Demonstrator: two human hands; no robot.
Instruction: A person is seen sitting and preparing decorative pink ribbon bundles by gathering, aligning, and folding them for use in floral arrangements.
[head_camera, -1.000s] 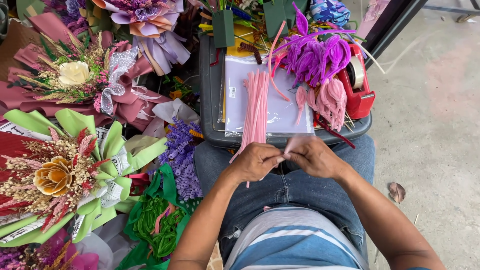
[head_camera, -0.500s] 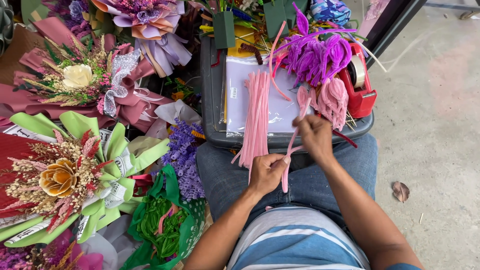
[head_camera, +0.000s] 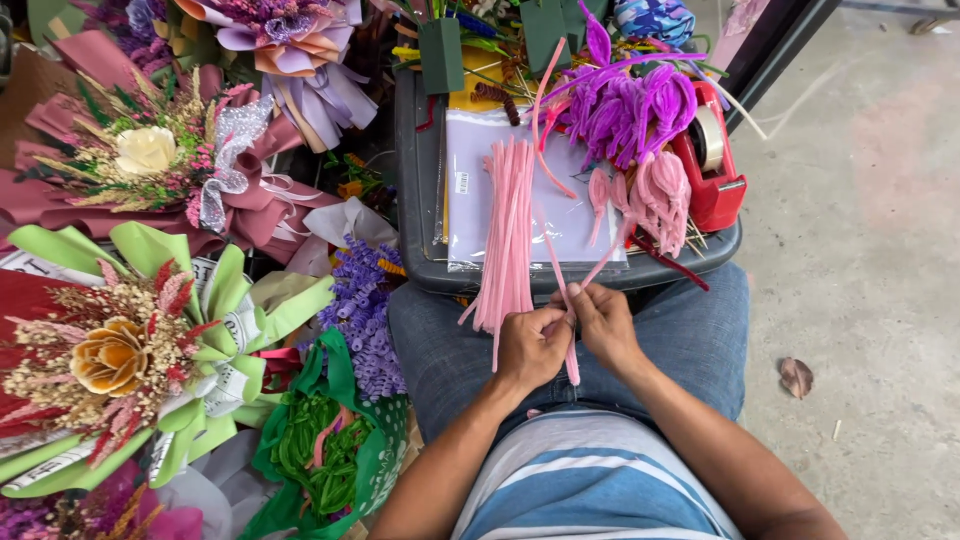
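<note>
While both hands sit close together over the lap, the left hand (head_camera: 530, 345) and right hand (head_camera: 603, 322) each pinch a single pink pipe cleaner (head_camera: 570, 335) between fingertips, so it's pulled away from the rest and easy to bend. One end hangs down past the knuckles, and the other runs up toward the tray. A bundle of pink pipe cleaners (head_camera: 510, 225) lies on a clear plastic sleeve (head_camera: 560, 215) right in front, handy to grab from. All that rests on a dark grey tray (head_camera: 415, 200) propped on the knees, with purple fuzzy flowers (head_camera: 630, 105), small pink buds (head_camera: 662, 195) and a red tape dispenser (head_camera: 712, 165) at its right side. Wrapped bouquets (head_camera: 140, 340) crowd the left, and a green bag (head_camera: 330, 450) holds green stems. Floor's bare concrete (head_camera: 860, 250), with a dry leaf (head_camera: 796, 376) on it.
</note>
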